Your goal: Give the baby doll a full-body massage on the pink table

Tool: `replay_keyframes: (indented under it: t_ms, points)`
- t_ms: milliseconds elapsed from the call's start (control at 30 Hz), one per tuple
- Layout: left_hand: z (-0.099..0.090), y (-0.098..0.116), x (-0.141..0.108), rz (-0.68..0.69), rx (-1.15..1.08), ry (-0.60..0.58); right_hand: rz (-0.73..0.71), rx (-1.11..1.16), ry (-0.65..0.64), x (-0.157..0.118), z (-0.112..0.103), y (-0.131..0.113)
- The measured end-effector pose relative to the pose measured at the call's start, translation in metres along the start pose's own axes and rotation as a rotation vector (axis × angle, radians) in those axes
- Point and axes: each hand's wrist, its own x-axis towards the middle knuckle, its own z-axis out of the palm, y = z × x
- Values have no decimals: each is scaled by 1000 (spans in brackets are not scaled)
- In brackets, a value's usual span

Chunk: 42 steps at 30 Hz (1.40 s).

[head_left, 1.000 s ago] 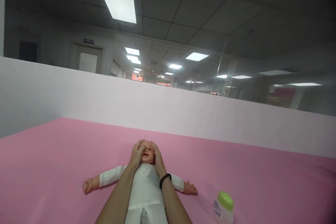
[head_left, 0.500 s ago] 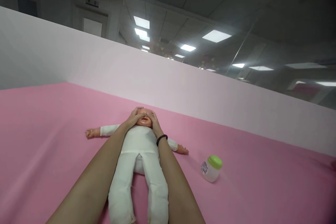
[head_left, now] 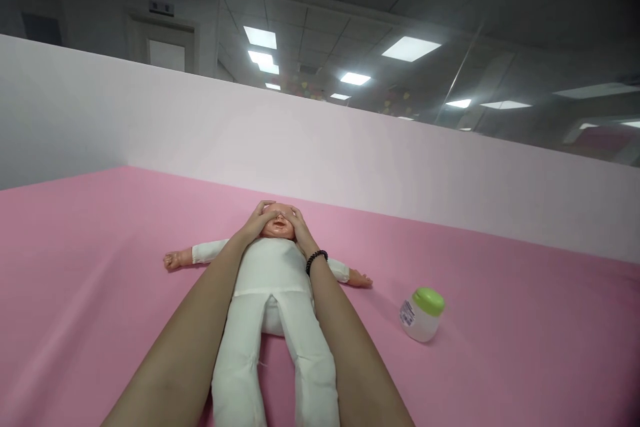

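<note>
A baby doll (head_left: 274, 268) with a white cloth body lies on its back on a pink surface, arms spread and legs toward me. My left hand (head_left: 259, 221) cups the left side of the doll's head, its thumb across the eye area. On the other side my right hand (head_left: 299, 227) rests against the head in the same way, with a black beaded bracelet on the wrist. Both hands cover the doll's eyes; its nose and mouth show between them. The fingertips behind the head are partly hidden.
A clear jar with a green lid (head_left: 423, 315) stands on the pink surface (head_left: 500, 347), right of the doll. A pale low wall (head_left: 350, 153) runs behind the doll's head. Beyond it are a door and ceiling lights.
The camera view has shifted and tilted slightly, so the jar appears farther right. Both hands remain on the doll's head, with the thumbs still over its eyes.
</note>
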Motion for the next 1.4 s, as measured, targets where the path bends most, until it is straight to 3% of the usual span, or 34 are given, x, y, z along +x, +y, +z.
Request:
replay_keyframes:
  t_ms: [100, 267, 467, 767, 1400]
  points:
    - [2, 6, -4, -37, 4, 23, 20, 49, -106, 2, 0, -4]
    - [4, 1, 4, -8, 21, 73, 28, 107, -172, 1, 1, -5]
    - [2, -9, 17, 48, 18, 95, 64, 116, -171, 2, 0, -4]
    - [4, 6, -3, -17, -4, 54, 48, 116, -137, 12, -2, 0]
    - [0, -11, 14, 50, -35, 37, 11, 247, -270, 19, -5, 14]
